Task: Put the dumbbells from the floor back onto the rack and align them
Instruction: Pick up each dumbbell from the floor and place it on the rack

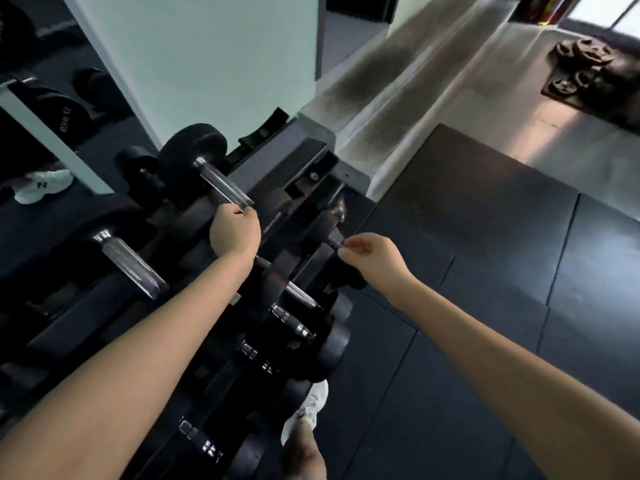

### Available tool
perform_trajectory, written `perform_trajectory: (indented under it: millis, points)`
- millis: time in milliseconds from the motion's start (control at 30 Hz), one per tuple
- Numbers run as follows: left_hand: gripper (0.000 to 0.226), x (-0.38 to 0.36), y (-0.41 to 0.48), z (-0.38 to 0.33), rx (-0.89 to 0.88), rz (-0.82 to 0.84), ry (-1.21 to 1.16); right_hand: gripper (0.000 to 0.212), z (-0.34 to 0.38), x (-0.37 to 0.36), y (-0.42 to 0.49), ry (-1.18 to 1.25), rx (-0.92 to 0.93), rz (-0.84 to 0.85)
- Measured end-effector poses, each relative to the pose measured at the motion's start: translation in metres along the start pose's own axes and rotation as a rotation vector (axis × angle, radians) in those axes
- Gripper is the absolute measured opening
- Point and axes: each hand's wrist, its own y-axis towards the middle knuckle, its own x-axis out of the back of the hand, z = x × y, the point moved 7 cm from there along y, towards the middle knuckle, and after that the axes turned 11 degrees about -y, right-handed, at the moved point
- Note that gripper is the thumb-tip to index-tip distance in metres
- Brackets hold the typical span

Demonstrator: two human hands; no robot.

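Note:
A black tiered dumbbell rack runs from lower left to upper middle. On its top tier a large black dumbbell lies with a chrome handle, and my left hand is closed around the near end of that handle. My right hand pinches the handle of a small black dumbbell at the rack's right end, on a lower tier. A second large dumbbell rests to the left. Several smaller dumbbells fill the lower tiers beneath my arms.
Black rubber floor mats spread to the right of the rack. My white shoe stands at the rack's foot. A mirror is on the left, a pale wall is behind, and weight plates lie at the far right.

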Motion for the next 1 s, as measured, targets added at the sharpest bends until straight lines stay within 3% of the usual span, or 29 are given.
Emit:
perform_trajectory:
  millis: [233,400,533,767,1000]
  points:
    - [0.029,-0.031,-0.206,0.039,-0.174,0.302,0.013,0.04,-0.161,0.008,-0.187,0.104,-0.157,-0.1]
    - [0.007,-0.06,-0.33,0.118,-0.055,0.683,0.048,0.041,-0.256,-0.016,-0.297,0.218,-0.315,-0.119]
    - [0.016,-0.062,-0.398,0.199,0.081,0.838,0.166,0.044,-0.33,-0.071,-0.363,0.327,-0.468,-0.075]
    - [0.026,-0.061,-0.419,0.391,0.295,0.899,0.412,0.048,-0.443,-0.216,-0.412,0.495,-0.748,-0.015]
    - [0.04,-0.095,-0.362,0.576,0.312,0.893,0.526,0.054,-0.536,-0.396,-0.379,0.548,-0.902,0.063]
